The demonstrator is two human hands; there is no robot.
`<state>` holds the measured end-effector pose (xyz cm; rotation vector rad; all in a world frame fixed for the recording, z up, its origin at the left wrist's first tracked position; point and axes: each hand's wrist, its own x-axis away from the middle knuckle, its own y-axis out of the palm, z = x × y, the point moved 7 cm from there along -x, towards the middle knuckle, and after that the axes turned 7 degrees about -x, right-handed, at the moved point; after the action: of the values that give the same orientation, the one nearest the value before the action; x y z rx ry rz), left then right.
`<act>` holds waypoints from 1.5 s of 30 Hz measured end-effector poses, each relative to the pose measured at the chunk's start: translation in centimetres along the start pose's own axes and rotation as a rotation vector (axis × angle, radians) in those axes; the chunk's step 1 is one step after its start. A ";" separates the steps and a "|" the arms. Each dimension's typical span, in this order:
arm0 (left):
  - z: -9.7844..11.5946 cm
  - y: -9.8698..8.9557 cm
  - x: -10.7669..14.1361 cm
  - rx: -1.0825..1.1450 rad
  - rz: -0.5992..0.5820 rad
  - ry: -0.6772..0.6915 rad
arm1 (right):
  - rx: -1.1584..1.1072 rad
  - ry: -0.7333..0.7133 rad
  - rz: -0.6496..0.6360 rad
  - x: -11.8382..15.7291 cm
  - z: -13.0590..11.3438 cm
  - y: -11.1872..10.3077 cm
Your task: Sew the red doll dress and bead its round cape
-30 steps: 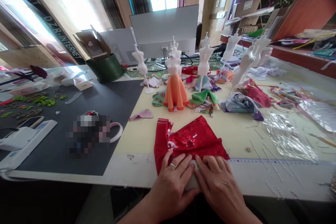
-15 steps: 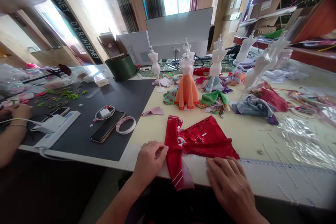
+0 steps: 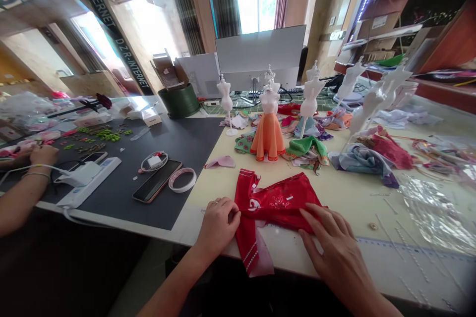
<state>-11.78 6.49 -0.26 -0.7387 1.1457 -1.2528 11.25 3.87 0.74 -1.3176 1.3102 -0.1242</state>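
A small red doll dress (image 3: 286, 203) with white trim, a flower pattern and rows of white beads on its sleeves lies at the table's front edge. One sleeve hangs over the edge, showing pale pink lining. My left hand (image 3: 219, 223) pinches the dress at its neck end between thumb and curled fingers. Over the skirt's hem lies my right hand (image 3: 332, 242), fingers stretched out on the red cloth and thumb apart below them. A clear ruler (image 3: 386, 245) runs along the edge to the right of that hand.
Doll mannequins, one wearing an orange skirt (image 3: 268, 133), stand behind among cloth scraps. A phone (image 3: 158, 181) and a tape roll (image 3: 182, 180) lie left. Bead strips and a clear plastic sheet (image 3: 435, 213) lie right. Another person's hand (image 3: 43, 156) works at far left.
My right hand has moved up from the table edge onto the skirt, and the hem now sits under its fingers. The skirt's lower edge has shifted. My left hand stays at the neck end.
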 end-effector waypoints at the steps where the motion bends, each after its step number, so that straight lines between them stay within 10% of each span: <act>1: -0.2 -0.2 0.0 0.004 0.006 -0.008 | 0.028 0.005 -0.021 -0.3 0.3 0.2; 14: -1.9 -1.1 -1.4 0.205 -0.090 -0.083 | 0.058 -0.032 -0.164 0.2 1.9 0.2; 22: -2.6 0.8 -7.6 0.115 -0.131 -0.151 | 0.000 0.116 -0.312 -7.5 7.1 1.1; 29: -1.0 1.0 -6.9 0.257 -0.135 -0.092 | -0.022 0.167 -0.501 -10.3 8.6 4.5; 34: -0.7 -0.2 -4.1 0.555 -0.049 -0.139 | -0.141 0.189 -0.437 -8.5 7.4 1.2; 39: -0.9 -0.7 -1.4 1.300 0.050 -0.334 | -0.767 0.434 -0.279 -5.6 6.1 -3.2; 45: 0.5 -2.8 0.5 1.457 0.112 -0.351 | -0.933 0.690 -0.027 -2.6 5.5 -6.8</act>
<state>-12.29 5.31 2.39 0.2259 -0.1662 -1.3971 18.26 6.72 5.86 -2.1962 2.0616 0.0341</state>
